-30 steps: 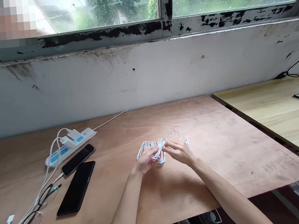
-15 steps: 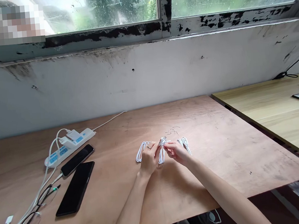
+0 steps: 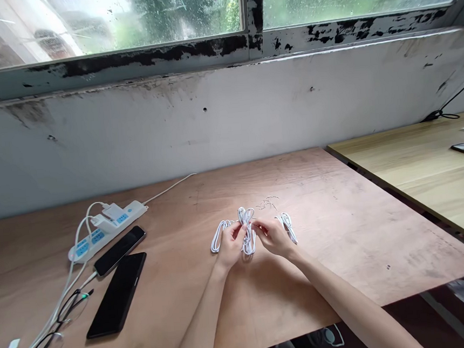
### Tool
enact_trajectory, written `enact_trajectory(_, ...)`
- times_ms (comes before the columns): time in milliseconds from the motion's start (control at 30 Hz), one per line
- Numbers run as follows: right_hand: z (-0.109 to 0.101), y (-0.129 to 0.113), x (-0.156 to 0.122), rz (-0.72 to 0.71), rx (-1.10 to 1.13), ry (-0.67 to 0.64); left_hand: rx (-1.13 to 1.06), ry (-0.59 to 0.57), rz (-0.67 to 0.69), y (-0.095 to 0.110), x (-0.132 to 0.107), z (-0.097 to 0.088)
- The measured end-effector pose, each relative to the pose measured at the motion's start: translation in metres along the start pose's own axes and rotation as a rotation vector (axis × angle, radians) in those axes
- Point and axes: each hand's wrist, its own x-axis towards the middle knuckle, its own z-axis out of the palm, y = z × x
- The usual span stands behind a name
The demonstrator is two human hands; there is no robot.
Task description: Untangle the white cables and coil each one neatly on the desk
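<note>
A coiled white charging cable (image 3: 248, 243) stands pinched at its waist by my left hand (image 3: 232, 244), with loops showing above and below the fingers. My right hand (image 3: 274, 236) is closed close against the right side of this coil, thumb and fingertips pressed together. What it pinches is too small to make out. Just left of my left hand lies another coiled white cable (image 3: 220, 237), partly covered by the hand. A third white coil (image 3: 287, 226) rests to the right, behind my right hand. Several thin dark wire ties (image 3: 267, 202) are scattered beyond the hands.
To the left stands a white power strip (image 3: 109, 231) with chargers plugged in. Two black phones, one (image 3: 119, 251) behind the other (image 3: 116, 296), lie before it. Eyeglasses (image 3: 53, 333) rest among white cords. A lighter wooden table (image 3: 422, 168) adjoins on the right, past a dark gap.
My left hand has shifted its hold down to the coil's middle, and the upper loops now spread open. My right hand has turned slightly and stays beside the coil.
</note>
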Motion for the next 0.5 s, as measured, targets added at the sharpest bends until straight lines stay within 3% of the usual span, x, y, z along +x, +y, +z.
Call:
enact_trajectory(133,0.008,-0.002,0.002,0.437,0.721,-0.061,0.436,0.117,0.313,0.004,-0.007,0.0)
enact_trajectory(233,0.009,0.0,0.003,0.604,0.957,-0.209,0.565,0.152,0.426,0.003,-0.009,-0.001)
enact_trajectory(333,0.005,0.001,0.003,0.467,0.749,-0.183,0.465,0.156,0.303,0.004,-0.007,0.0)
enact_trajectory(433,-0.001,0.002,0.001,0.141,0.224,-0.072,0.143,0.095,0.062,0.003,-0.002,0.0)
enact_trajectory(500,-0.006,0.004,0.0,-0.065,-0.104,-0.087,-0.062,0.015,-0.068,0.0,0.0,-0.001)
